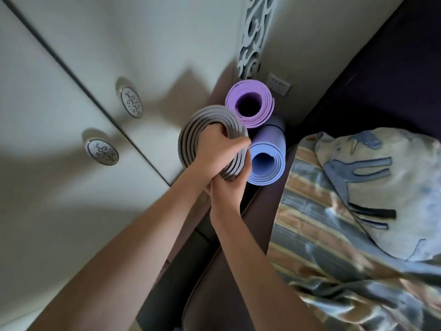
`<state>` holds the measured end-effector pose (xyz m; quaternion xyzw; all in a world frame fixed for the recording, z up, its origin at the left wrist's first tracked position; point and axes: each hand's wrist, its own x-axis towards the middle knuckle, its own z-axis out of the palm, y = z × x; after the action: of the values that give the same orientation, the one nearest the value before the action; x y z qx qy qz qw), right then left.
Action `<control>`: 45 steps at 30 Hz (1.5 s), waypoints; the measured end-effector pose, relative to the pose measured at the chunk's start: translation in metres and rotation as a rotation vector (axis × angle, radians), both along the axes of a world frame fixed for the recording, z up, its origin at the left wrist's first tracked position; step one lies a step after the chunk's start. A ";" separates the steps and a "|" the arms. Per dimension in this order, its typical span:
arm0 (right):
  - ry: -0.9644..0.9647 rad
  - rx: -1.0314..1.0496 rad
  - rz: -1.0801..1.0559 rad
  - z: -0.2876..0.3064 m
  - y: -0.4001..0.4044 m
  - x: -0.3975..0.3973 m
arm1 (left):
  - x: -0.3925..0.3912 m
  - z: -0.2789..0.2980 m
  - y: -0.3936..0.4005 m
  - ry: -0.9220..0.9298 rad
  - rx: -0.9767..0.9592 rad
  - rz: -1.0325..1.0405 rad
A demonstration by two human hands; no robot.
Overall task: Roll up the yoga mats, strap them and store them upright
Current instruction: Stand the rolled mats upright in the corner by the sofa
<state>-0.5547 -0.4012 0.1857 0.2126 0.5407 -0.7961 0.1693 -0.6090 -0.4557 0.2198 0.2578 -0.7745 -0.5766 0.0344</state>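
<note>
The grey mat (191, 134), a thick foam spiral standing on end, is gripped at its top by the left hand (214, 151), fingers (220, 131) curled into its core, while the right hand (224, 189) clasps its near edge. It fills a narrow gap: cupboard doors (59, 115) left, upright purple mat (249, 103) and blue mat (266, 163) touching right, a striped quilted bed (334, 235) beyond.
</note>
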 end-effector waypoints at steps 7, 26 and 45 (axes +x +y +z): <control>0.049 -0.178 -0.160 0.051 0.025 -0.087 | -0.093 0.061 0.037 0.154 -0.270 -0.275; -0.105 0.386 0.132 0.058 0.080 -0.278 | -0.080 -0.050 -0.027 -0.349 -0.414 -0.323; -0.030 0.311 0.044 0.029 0.060 -0.287 | -0.086 -0.093 0.023 -0.561 0.136 -0.454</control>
<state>-0.8415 -0.3409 0.2148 0.2364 0.6595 -0.6955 0.1596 -0.6952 -0.4324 0.1272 0.2292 -0.7513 -0.5267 -0.3251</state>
